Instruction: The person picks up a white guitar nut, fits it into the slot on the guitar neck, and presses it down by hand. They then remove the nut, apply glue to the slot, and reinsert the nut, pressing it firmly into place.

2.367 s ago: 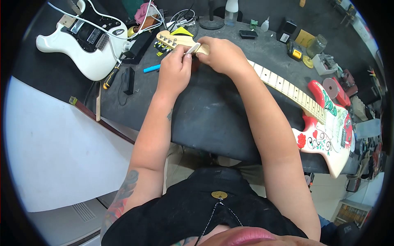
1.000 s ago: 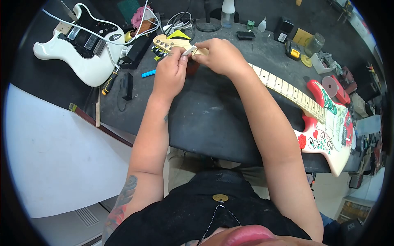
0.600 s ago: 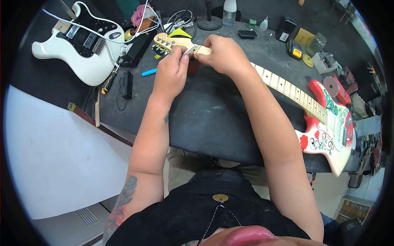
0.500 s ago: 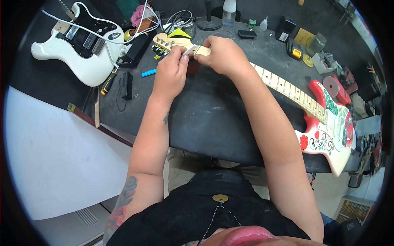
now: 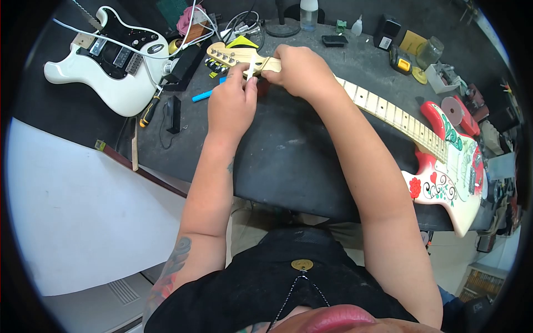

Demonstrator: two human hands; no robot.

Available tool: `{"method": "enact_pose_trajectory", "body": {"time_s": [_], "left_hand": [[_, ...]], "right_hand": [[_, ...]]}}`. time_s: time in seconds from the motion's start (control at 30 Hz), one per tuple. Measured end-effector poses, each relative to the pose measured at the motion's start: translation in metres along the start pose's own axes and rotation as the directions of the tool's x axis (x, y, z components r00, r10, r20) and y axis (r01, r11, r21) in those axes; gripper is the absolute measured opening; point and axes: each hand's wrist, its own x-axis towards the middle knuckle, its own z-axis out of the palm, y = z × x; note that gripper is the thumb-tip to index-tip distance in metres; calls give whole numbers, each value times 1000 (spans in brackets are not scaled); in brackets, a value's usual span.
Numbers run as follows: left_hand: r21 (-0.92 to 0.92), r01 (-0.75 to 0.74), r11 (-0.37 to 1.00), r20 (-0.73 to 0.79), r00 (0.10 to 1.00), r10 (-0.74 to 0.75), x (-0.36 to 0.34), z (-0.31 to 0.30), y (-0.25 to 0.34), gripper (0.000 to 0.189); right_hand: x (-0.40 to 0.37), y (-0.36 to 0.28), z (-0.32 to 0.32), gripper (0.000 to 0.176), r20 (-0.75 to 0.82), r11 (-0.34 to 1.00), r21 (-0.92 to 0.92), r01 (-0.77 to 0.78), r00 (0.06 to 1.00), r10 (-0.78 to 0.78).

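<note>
An electric guitar with a painted red and cream body (image 5: 436, 191) lies across the bench, its maple neck (image 5: 383, 114) running up to the left. My right hand (image 5: 302, 72) is closed around the neck near the nut, just below the headstock (image 5: 233, 54). Between the thumb and fingers of my left hand (image 5: 230, 105) is a thin white flat strip (image 5: 251, 65), held nearly upright in front of the headstock. Whether the strip touches the nut is not plain. Tuners show on the headstock; my right fingertips are partly hidden behind the neck.
A white electric guitar (image 5: 114, 83) lies at the far left under a white cable. Nearby are a blue stick (image 5: 202, 96), a screwdriver (image 5: 149, 112) and a black box (image 5: 174, 115). A bottle (image 5: 309, 15), yellow tape measure (image 5: 401, 62) and glass jar (image 5: 430, 53) stand at the back.
The white strip has turned from leaning right to nearly upright, with my left hand turning along with it. My right hand keeps its hold on the neck. The whole view has shifted slightly.
</note>
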Motion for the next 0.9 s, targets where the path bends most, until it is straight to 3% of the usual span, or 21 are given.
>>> {"method": "enact_pose_trajectory", "body": {"time_s": [0.2,0.9], "left_hand": [[106,-88,990,116,990,76,-1,-6,8,28],[125,-124,984,93,989,113,0,-5,6,28]], "right_hand": [[1,2,-3,47,19,999,39,10,1000,-11],[1,0,-5,45,32,999,34,-5,999,4]]}}
